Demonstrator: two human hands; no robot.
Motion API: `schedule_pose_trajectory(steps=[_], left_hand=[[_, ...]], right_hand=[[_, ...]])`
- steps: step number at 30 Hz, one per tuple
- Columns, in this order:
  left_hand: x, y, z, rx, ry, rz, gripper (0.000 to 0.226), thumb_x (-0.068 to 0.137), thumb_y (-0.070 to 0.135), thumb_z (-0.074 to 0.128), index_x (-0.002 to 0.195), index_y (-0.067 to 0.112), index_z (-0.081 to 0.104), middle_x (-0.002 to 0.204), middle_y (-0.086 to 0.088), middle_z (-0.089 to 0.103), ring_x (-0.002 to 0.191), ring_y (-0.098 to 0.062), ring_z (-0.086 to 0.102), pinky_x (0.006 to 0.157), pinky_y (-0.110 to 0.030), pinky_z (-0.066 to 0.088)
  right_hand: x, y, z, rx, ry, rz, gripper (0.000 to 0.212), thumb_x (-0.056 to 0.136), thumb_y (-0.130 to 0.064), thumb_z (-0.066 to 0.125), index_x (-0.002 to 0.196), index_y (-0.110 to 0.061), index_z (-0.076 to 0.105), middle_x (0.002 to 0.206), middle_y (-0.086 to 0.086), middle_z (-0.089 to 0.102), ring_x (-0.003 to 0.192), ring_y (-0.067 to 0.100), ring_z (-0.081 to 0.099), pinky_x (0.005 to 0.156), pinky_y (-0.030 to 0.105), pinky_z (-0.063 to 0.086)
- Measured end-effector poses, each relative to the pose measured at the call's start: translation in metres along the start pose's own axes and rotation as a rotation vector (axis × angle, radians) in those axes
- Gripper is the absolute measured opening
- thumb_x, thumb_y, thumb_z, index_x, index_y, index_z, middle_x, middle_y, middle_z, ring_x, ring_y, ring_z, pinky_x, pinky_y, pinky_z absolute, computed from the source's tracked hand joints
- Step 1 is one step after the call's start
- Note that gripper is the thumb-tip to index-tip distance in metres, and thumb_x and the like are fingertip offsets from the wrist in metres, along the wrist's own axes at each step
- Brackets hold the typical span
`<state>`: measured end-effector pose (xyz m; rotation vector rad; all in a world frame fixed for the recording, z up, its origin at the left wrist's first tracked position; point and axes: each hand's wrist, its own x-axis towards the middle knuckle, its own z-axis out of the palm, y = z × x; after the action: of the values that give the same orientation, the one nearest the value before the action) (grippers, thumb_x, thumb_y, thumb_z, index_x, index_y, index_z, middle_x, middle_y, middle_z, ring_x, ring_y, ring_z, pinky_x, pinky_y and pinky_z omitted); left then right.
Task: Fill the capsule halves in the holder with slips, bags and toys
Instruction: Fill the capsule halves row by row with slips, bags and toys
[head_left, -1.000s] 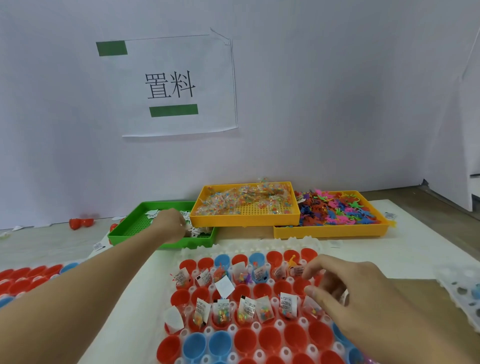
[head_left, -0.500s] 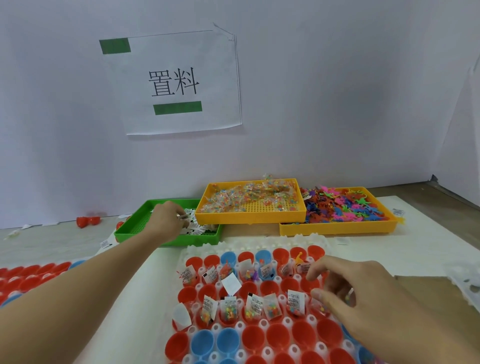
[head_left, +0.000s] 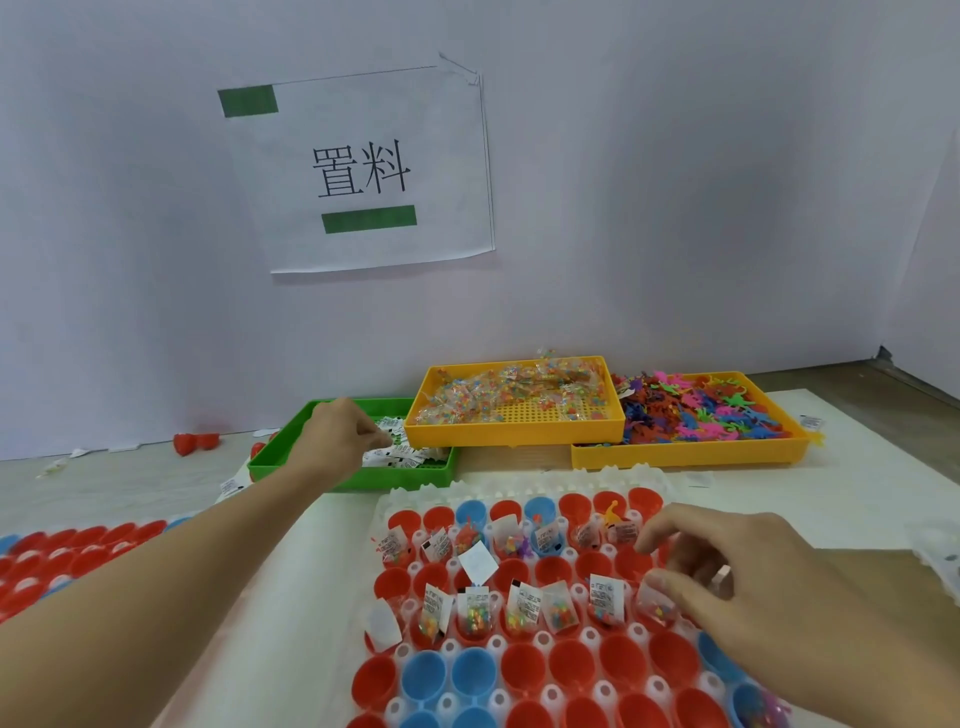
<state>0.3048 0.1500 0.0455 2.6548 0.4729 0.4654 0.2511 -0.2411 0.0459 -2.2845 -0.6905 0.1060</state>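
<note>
Both hands at work, capsule holder (head_left: 519, 488) below.
Left hand (head_left: 337, 441) pinches slips (head_left: 405, 457) in green tray (head_left: 291, 441); right hand (head_left: 727, 587), fingers curled, pinches a small bag (head_left: 655, 605) beneath it.

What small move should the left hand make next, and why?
Probably lift the left hand out of the green tray with a slip and carry it to the holder, where many capsule halves look empty.

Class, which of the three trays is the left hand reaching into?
The green tray: the left hand is among its slips; both yellow trays go untouched.
</note>
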Motion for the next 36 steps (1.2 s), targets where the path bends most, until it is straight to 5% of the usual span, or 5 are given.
schedule_pose_trajectory(steps=[5,12,21,28,36], left_hand=[[0.000,0.001,-0.008,0.000,0.043,-0.001,0.013,0.088,0.017,0.073,0.093,0.007,0.080,0.096,-0.008,0.077,0.074,-0.023,0.070,0.072,-0.037,0.058],[-0.039,0.046,-0.026,-0.346,0.329,-0.053,0.014,0.092,0.018,0.068,0.090,0.008,0.076,0.071,-0.002,0.072,0.064,-0.021,0.069,0.056,-0.025,0.048],[-0.171,0.128,-0.024,-0.887,-0.303,0.302,0.022,0.071,0.030,0.077,0.088,0.027,0.063,0.066,-0.010,0.073,0.050,-0.014,0.062,0.053,-0.016,0.047],[-0.182,0.132,-0.007,-0.854,-0.319,0.448,0.028,0.083,0.025,0.079,0.095,0.034,0.056,0.067,-0.002,0.074,0.054,-0.031,0.059,0.053,-0.042,0.046],[-0.190,0.124,-0.006,-0.765,-0.275,0.456,0.024,0.082,0.031,0.078,0.093,0.034,0.058,0.064,0.004,0.072,0.052,-0.020,0.055,0.051,-0.026,0.041]], right_hand=[[0.000,0.002,-0.002,-0.009,0.049,0.002,0.017,0.086,-0.029,0.074,0.084,-0.044,0.065,0.082,-0.027,0.066,0.078,0.001,0.064,0.064,0.014,0.050],[-0.002,-0.007,-0.003,0.058,0.150,-0.039,0.020,0.089,-0.021,0.071,0.081,-0.039,0.071,0.080,-0.024,0.068,0.080,0.001,0.064,0.067,0.014,0.049],[-0.010,-0.023,0.000,0.391,-0.049,-0.149,0.027,0.080,-0.053,0.070,0.106,-0.046,0.071,0.097,-0.012,0.074,0.093,0.010,0.070,0.084,0.027,0.057],[-0.011,-0.033,0.003,0.626,-0.132,-0.152,0.027,0.080,-0.026,0.073,0.104,-0.015,0.078,0.089,0.006,0.078,0.079,0.025,0.075,0.074,0.027,0.059],[-0.011,-0.043,0.010,0.553,-0.115,-0.166,0.014,0.080,-0.028,0.072,0.090,-0.028,0.081,0.081,0.001,0.077,0.077,0.017,0.074,0.066,0.017,0.054]])
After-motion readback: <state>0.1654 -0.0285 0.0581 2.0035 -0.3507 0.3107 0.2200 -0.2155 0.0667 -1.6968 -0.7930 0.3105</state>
